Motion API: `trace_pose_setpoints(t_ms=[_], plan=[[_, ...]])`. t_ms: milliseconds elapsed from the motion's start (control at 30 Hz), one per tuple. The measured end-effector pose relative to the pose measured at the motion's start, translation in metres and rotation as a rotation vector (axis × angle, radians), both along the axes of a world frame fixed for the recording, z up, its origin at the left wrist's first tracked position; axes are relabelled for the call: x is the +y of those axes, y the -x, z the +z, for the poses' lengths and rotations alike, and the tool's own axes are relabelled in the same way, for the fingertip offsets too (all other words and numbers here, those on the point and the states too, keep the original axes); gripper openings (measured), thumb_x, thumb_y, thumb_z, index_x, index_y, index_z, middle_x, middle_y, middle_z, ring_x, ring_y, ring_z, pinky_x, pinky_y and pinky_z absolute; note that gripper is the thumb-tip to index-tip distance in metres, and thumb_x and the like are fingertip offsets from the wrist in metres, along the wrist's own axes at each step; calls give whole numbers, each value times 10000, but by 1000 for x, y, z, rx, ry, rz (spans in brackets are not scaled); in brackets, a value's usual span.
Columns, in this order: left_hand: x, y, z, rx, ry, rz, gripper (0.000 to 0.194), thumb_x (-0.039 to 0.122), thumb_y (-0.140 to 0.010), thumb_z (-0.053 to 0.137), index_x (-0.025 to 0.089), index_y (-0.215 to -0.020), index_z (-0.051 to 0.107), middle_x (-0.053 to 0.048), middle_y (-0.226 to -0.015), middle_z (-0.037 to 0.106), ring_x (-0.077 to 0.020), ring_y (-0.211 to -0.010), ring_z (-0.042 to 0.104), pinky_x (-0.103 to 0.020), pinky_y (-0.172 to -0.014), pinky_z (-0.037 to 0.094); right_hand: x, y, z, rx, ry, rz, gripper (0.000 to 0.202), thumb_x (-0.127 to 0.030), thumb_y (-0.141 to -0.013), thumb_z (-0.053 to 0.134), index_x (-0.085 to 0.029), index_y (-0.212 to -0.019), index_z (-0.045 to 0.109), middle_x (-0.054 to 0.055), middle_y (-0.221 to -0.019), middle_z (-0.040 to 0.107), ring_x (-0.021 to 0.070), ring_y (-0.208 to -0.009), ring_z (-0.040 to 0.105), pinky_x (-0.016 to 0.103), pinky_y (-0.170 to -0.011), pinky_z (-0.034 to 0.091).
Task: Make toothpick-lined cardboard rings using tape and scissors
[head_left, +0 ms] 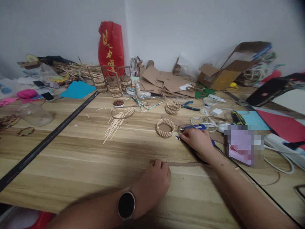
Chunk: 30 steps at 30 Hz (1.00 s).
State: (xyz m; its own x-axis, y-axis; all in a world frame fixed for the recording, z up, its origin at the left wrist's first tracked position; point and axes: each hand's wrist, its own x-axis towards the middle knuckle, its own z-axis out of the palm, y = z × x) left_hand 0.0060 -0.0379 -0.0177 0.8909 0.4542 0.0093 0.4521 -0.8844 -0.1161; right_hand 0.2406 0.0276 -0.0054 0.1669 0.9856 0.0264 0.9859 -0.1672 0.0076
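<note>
Broadly, the wooden worktop [90,168] fills the scene, and its middle serves as the centre of the dial. Largest on it is an opened cardboard box [221,74] at 2 o'clock; the tall red bag [111,44] with gold characters stands at 11. Loose cardboard pieces [171,84] overlap at 1 o'clock, and three stick baskets [115,89] with upright handles stand together at 10.

Next in size come the two bare hands. The left hand [156,178], a round-faced watch [126,205] on its wrist, rests at 6 o'clock with fingers curled and close together; its fingertips meet the left end of a thin brown strip [183,164], which runs toward 5 o'clock. Whether they pinch it, I cannot tell. The right hand [197,141] lies at 4 o'clock, fingers drawn together and pointing to 9, just beside a blue tool [197,127]; what its fingertips pinch, if anything, is too small to tell.

A ring of short sticks on a brown base [165,128] sits just off the fingertips of the right hand, toward their 10 o'clock. A similar ring [172,107] lies beyond it, near blue-handled pliers [190,106] at 3. Smallest are the loose pale sticks [114,125], heaped toward 9 o'clock.
</note>
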Motion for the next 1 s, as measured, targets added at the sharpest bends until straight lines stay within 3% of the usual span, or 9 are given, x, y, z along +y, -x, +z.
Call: trace_pose_setpoints(t_ms=[300, 433, 533, 633, 733, 833, 1000], plan=[[8, 5, 5, -9, 13, -51, 120, 69, -892, 511, 113, -932, 615, -89, -903, 639, -214, -801, 587, -324, -649, 491, -4, -10, 3, 10, -72, -23, 332, -324, -928, 429, -192, -810, 710, 95, -920, 769, 253, -887, 663, 354, -749, 314], [9, 4, 4, 0, 59, -5, 108, 72, -890, 509, 126, -925, 596, -85, -912, 645, -221, -806, 599, -325, -655, 494, 1, -6, -2, 15, -69, -17, 298, -382, -905, 497, -206, -779, 702, 72, -829, 764, 252, -834, 672, 345, -724, 319], [8, 4, 4, 3, 33, -18, 110, 71, -895, 495, 126, -920, 587, -81, -906, 641, -223, -801, 602, -330, -657, 502, 5, 0, -5, -4, -87, -7, 251, -317, -871, 530, -202, -710, 684, 74, -763, 757, 247, -769, 674, 347, -712, 326], [7, 5, 6, 0, 25, -31, 113, 67, -895, 486, 128, -906, 580, -78, -902, 640, -227, -792, 607, -342, -665, 517, -1, 1, 0, -54, -188, -14, 273, -251, -882, 471, -170, -695, 653, 145, -788, 746, 282, -782, 670, 382, -747, 347], [7, 6, 8, -33, 57, -5, 141, 40, -885, 475, 121, -944, 573, -81, -906, 652, -222, -781, 623, -329, -656, 523, -17, -1, 9, -79, -348, -4, 309, -253, -937, 373, -142, -814, 633, 183, -768, 720, 302, -774, 657, 445, -841, 362], [9, 7, 7, -124, 117, 88, 223, 28, -896, 447, 105, -1079, 546, -79, -859, 674, -202, -729, 642, -282, -586, 504, -39, 4, 12, -33, -474, 143, 297, -269, -969, 326, -175, -872, 591, 132, -748, 697, 254, -727, 637, 402, -838, 406], [10, 8, -6, -328, 66, 184, 336, 187, -995, 370, 65, -1304, 418, -119, -882, 715, -202, -713, 681, -274, -588, 519, -61, 28, -2, 90, -596, 576, 241, -223, -977, 345, -209, -837, 541, 65, -724, 645, 199, -690, 600, 307, -682, 448]])
